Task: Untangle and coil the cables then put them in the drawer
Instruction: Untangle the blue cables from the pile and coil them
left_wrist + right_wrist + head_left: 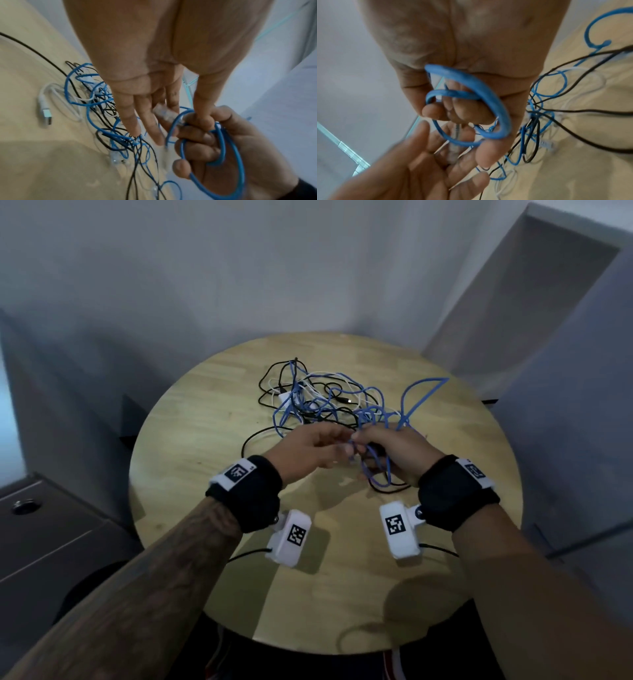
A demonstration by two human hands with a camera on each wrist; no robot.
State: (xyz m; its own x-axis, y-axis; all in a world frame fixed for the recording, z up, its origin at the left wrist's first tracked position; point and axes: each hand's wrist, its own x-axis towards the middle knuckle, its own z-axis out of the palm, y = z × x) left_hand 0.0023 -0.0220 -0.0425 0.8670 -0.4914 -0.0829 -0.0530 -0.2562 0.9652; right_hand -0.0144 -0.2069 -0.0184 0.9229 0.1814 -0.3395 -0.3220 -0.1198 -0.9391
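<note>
Gripping thin blue cable [457, 72] loops in curled fingers [471, 112], the right hand [400, 453] touched straight fingers [130, 116] of the left hand [308, 450], clear plug [164, 112] lying along them.

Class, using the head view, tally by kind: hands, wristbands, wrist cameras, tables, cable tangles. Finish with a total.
Hands, left hand and right hand: 2
Wristbands: 2
Wrist cameras: 2
Table: 1
Cable tangle: 1
Total: 8
</note>
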